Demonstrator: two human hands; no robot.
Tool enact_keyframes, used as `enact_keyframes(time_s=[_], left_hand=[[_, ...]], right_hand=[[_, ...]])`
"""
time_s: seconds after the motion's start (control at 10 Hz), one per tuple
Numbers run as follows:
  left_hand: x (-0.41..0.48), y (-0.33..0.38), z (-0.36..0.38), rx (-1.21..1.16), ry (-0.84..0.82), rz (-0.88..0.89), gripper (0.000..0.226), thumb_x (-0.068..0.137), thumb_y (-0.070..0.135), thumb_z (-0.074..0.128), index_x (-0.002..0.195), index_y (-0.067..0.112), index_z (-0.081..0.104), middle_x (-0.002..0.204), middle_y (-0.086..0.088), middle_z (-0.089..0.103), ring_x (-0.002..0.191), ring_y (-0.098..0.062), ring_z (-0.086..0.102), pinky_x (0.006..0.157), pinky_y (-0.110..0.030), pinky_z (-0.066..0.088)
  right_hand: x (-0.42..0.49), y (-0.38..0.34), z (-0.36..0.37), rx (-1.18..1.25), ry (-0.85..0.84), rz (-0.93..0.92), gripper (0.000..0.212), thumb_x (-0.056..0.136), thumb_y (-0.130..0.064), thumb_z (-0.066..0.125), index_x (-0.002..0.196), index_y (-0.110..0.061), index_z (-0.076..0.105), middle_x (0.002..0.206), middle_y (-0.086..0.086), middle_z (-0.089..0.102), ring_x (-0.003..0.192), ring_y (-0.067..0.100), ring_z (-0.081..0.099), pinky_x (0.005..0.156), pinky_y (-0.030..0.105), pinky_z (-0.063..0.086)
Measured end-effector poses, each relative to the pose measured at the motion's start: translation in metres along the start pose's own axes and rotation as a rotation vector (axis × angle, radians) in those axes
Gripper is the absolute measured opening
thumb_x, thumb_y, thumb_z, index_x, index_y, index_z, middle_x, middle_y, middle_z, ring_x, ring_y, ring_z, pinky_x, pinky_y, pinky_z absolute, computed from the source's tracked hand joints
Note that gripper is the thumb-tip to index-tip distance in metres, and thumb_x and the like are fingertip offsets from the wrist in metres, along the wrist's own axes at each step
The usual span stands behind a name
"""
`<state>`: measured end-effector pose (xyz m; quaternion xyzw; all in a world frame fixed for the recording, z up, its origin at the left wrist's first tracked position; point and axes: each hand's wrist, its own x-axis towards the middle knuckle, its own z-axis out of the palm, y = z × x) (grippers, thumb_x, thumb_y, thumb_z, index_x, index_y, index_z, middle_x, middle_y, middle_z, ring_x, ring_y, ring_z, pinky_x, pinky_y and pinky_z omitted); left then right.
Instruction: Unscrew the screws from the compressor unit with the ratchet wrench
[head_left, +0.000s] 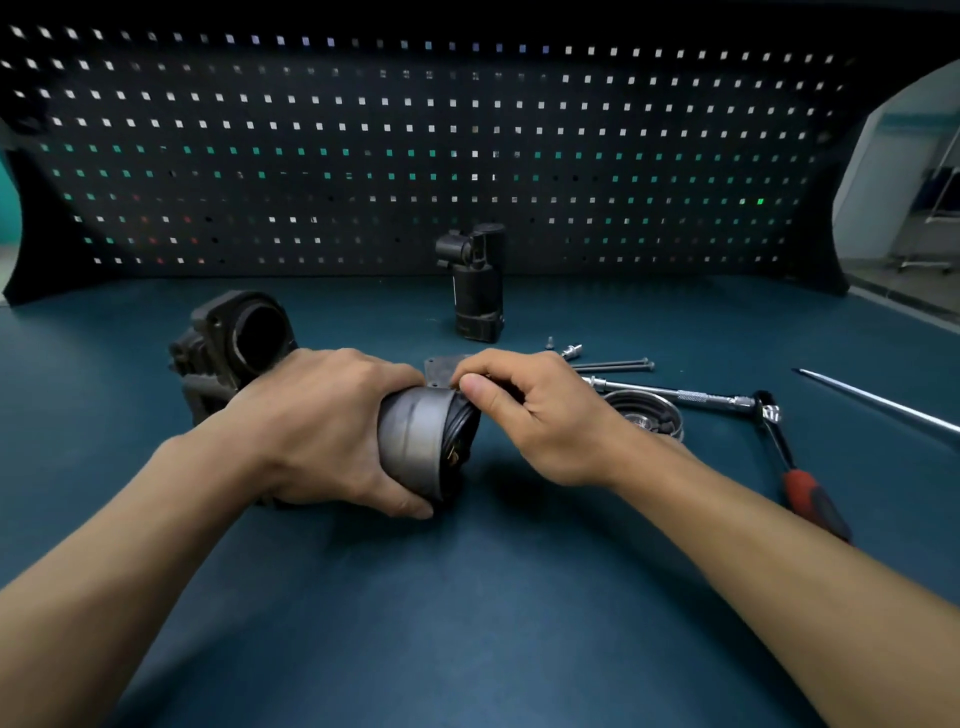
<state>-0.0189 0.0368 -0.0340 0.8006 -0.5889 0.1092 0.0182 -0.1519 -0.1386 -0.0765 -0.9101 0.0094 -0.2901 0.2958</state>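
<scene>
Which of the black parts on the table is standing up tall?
The black part at the back, near the pegboard, stands upright. The other black part, at the left, sits low and shows a big round hole.

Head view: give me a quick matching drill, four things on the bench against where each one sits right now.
Things:
1. ratchet wrench
2. grey cylinder
3. black upright unit
4. long bolts

Places:
A. stands near the pegboard
B. gripped by the left hand
C. lying side by side just beyond the right hand
D. lying untouched on the table, red handle toward the camera

Pairs: 1-D, 2-B, 3-A, 4-C.
</scene>
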Motion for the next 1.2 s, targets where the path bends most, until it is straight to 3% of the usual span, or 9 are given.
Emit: enact_keyframes(time_s=[0.2,0.3,0.4,0.5,0.7,0.9,1.0,1.1,1.2], left_hand=[[-0.001,-0.003,0.002,-0.024,0.011,0.033,0.087,0.036,0.095,0.058,0.107,0.045,0.053,0.090,0.020,0.065,0.084,-0.010,0.062,0.071,-0.036,0.053],[-0.005,-0.004,0.004,-0.016,0.022,0.041,0.082,0.036,0.094,0.060,0.101,0.045,0.054,0.088,0.021,0.064,0.083,-0.009,0.062,0.068,-0.036,0.052],[-0.003,0.000,0.007,0.001,0.033,0.031,0.080,0.037,0.095,0.058,0.099,0.044,0.054,0.088,0.022,0.063,0.084,-0.009,0.061,0.069,-0.036,0.052],[0.003,0.002,0.008,0.018,0.043,-0.033,0.081,0.038,0.097,0.054,0.098,0.043,0.052,0.086,0.020,0.062,0.082,-0.011,0.061,0.069,-0.035,0.052],[0.029,0.011,0.020,0.139,0.081,-0.071,0.084,0.038,0.099,0.047,0.094,0.037,0.052,0.087,0.013,0.064,0.079,-0.020,0.062,0.061,-0.034,0.043],[0.066,0.022,0.028,0.178,0.086,-0.099,0.085,0.040,0.098,0.047,0.089,0.029,0.053,0.086,0.004,0.065,0.077,-0.026,0.063,0.058,-0.035,0.039],[0.077,0.031,0.031,0.197,0.165,-0.080,0.081,0.050,0.094,0.051,0.093,0.026,0.053,0.093,0.002,0.066,0.086,-0.025,0.063,0.061,-0.035,0.040],[0.066,0.047,0.035,0.137,0.249,0.020,0.075,0.065,0.081,0.061,0.111,0.023,0.058,0.113,0.003,0.063,0.107,-0.021,0.056,0.083,-0.036,0.048],[0.036,0.049,0.036,-0.067,0.548,0.145,0.057,0.074,0.052,0.076,0.116,0.014,0.066,0.118,0.000,0.064,0.113,-0.021,0.056,0.094,-0.035,0.049]], right_hand=[[0.004,-0.006,0.004,0.019,0.066,-0.025,0.027,0.103,-0.022,0.048,0.109,-0.008,0.070,0.099,-0.013,0.071,0.096,0.005,0.065,0.089,0.028,0.049],[-0.002,-0.002,-0.012,0.075,0.000,0.054,0.023,0.106,-0.013,0.046,0.104,-0.007,0.069,0.068,-0.037,0.059,0.072,-0.014,0.057,0.070,0.005,0.039],[-0.001,0.003,-0.036,0.044,-0.007,0.146,0.023,0.105,-0.021,0.049,0.101,-0.014,0.071,0.061,-0.028,0.060,0.063,-0.010,0.055,0.061,0.009,0.038],[0.004,0.016,-0.046,-0.045,0.123,0.261,0.017,0.099,-0.030,0.057,0.091,-0.030,0.072,0.082,-0.018,0.071,0.077,-0.005,0.061,0.072,0.020,0.048],[0.007,0.036,-0.038,-0.317,0.245,0.349,0.020,0.093,-0.036,0.061,0.106,-0.026,0.073,0.106,-0.005,0.073,0.102,0.019,0.063,0.088,0.034,0.051],[0.018,0.040,-0.025,-0.511,0.285,0.419,0.036,0.096,-0.046,0.052,0.122,-0.023,0.063,0.116,0.005,0.067,0.106,0.032,0.061,0.082,0.039,0.049],[0.017,0.048,-0.032,-0.552,0.333,0.522,0.039,0.097,-0.050,0.044,0.115,-0.020,0.061,0.110,0.008,0.068,0.088,0.031,0.057,0.069,0.036,0.041],[0.011,0.054,-0.033,-0.578,0.306,0.614,0.049,0.098,-0.056,0.036,0.120,-0.016,0.054,0.111,0.013,0.067,0.094,0.036,0.061,0.071,0.039,0.041],[0.007,0.044,-0.046,-0.449,0.332,0.699,0.061,0.098,-0.060,0.036,0.137,-0.014,0.047,0.123,0.015,0.064,0.108,0.037,0.060,0.080,0.042,0.044]])
